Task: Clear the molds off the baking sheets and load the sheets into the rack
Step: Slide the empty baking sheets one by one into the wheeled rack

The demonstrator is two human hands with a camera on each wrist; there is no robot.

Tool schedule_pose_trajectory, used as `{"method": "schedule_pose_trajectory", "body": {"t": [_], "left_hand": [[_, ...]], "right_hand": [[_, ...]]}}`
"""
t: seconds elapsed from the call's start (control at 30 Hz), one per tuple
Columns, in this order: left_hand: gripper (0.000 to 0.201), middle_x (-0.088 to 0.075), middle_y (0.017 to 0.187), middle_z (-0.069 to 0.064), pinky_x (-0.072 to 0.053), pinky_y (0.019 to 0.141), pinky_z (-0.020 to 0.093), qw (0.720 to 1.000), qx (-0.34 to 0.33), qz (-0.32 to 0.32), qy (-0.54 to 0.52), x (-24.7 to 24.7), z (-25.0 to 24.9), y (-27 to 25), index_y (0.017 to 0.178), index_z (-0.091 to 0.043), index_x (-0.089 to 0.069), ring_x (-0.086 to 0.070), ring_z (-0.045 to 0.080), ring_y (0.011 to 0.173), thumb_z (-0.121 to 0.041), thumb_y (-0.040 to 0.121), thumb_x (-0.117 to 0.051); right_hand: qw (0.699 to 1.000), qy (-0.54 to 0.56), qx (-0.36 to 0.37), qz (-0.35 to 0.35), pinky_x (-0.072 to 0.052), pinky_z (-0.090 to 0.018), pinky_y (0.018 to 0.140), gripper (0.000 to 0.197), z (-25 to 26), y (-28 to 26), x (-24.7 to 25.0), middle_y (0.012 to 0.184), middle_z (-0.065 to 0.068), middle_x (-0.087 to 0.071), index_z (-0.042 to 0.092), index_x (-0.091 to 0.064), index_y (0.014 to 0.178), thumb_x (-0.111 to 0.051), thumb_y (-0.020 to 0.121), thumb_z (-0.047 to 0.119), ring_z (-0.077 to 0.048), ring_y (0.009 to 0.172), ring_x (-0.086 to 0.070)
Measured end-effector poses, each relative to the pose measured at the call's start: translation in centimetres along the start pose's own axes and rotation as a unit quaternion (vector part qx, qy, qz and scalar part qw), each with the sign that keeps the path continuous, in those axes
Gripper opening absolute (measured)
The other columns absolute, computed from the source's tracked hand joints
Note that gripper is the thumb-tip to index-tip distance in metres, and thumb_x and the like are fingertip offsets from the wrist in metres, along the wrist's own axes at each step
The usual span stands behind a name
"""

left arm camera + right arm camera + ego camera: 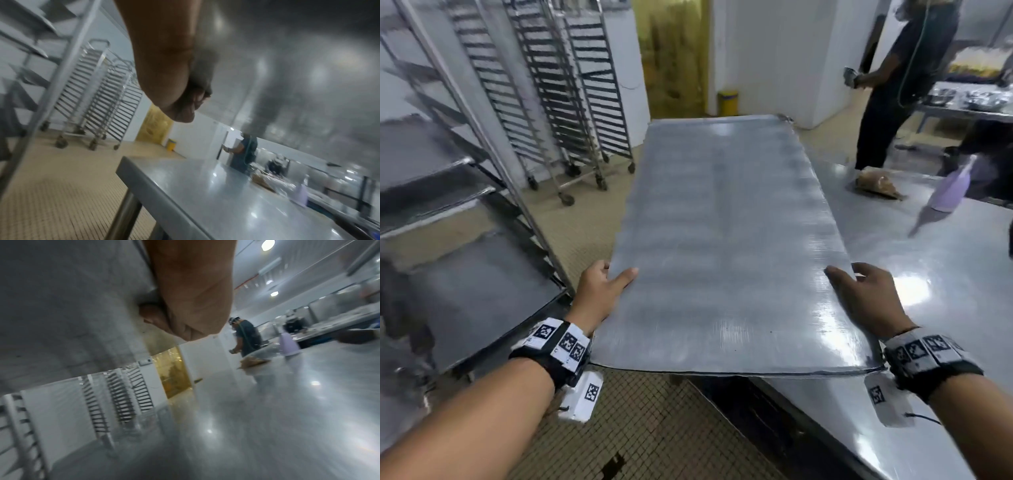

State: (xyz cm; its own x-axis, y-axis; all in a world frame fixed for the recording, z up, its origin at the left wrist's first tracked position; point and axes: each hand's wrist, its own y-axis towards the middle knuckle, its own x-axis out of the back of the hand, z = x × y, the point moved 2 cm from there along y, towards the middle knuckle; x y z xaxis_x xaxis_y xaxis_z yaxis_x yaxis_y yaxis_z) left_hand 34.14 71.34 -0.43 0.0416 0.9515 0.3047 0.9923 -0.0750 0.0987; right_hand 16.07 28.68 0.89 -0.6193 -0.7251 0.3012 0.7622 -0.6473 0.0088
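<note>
I'm carrying one bare baking sheet (726,240) w/ both hands, no molds on it, held in the air over the near corner of the table (928,274) and sticking out past the table edge over the tiled floor (654,428). Main risk: the sheet is long and I'm only holding it near the end closest to me, so the far end could be dipping or swinging and clipping the upright of the rack (482,137) on my left as I'm turning toward it. If I'm not getting it level w/ the runners, it's probably jamming or scraping instead of sliding in. Smooth metal, so a slip is possible too. Another person (893,85) is standing past the far end, well apart for now. Grip: my left hand (599,291) is clamping the left edge, thumb on top, fingers curled under per the left wrist view. My right hand (866,298) is doing the same on the right edge, fingers wrapped below. Both closed firmly on the sheet, neither free.
</note>
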Motion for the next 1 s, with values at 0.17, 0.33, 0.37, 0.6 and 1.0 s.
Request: {"method": "schedule_pose_trajectory", "body": {"t": [0.17,0.33,0.37,0.6,1.0], "left_hand": [[0.024,-0.072,0.087,-0.001,-0.052,0.062,0.025,0.990,0.006,-0.138,0.007,6.6,-3.0,-4.6,0.095,-0.014,-0.062,-0.067,0.001,0.067,-0.028,0.084,-0.079],[0.032,-0.074,0.092,0.000,-0.059,0.074,0.039,0.963,0.015,-0.265,0.042,14.1,-4.8,-10.0,0.094,-0.019,-0.063,-0.070,0.015,0.080,-0.038,0.078,-0.083],[0.035,-0.074,0.095,0.001,-0.060,0.076,0.040,0.958,0.016,-0.284,0.047,15.2,-5.2,-11.2,0.099,-0.016,-0.064,-0.071,0.016,0.082,-0.037,0.078,-0.083],[0.041,-0.075,0.102,0.000,-0.060,0.084,0.045,0.923,0.056,-0.376,0.056,21.2,-5.2,-20.6,0.108,-0.017,-0.067,-0.073,0.019,0.091,-0.040,0.078,-0.083],[0.055,-0.073,0.100,0.008,-0.061,0.080,0.045,0.885,0.186,-0.423,0.061,23.2,3.5,-29.5,0.111,-0.010,-0.064,-0.073,0.024,0.086,-0.043,0.073,-0.086]], "right_hand": [[0.988,-0.002,0.116,0.105,-0.049,-0.032,0.058,0.050,6.3,2.3,-4.4,0.071,-0.021,-0.063,-0.008,-0.064,0.110,-0.071,0.089,0.037,-0.032,0.062,-0.058],[0.964,0.042,0.177,0.195,-0.048,-0.024,0.055,0.045,10.4,3.4,-11.0,0.072,0.000,-0.066,0.007,-0.063,0.108,-0.074,0.085,0.044,-0.011,0.057,-0.058],[0.960,0.058,0.171,0.216,-0.049,-0.023,0.054,0.045,11.0,3.5,-12.5,0.074,0.000,-0.067,0.009,-0.062,0.115,-0.075,0.085,0.041,-0.009,0.056,-0.060],[0.903,0.112,0.151,0.387,-0.054,-0.024,0.059,0.048,13.9,0.8,-22.3,0.088,-0.013,-0.076,0.011,-0.067,0.108,-0.083,0.077,0.044,-0.015,0.066,-0.071],[0.865,0.014,0.155,0.477,-0.061,-0.030,0.063,0.027,9.9,-5.4,-30.3,0.081,-0.006,-0.076,0.005,-0.071,0.097,-0.080,0.082,0.026,-0.019,0.070,-0.074]]}}
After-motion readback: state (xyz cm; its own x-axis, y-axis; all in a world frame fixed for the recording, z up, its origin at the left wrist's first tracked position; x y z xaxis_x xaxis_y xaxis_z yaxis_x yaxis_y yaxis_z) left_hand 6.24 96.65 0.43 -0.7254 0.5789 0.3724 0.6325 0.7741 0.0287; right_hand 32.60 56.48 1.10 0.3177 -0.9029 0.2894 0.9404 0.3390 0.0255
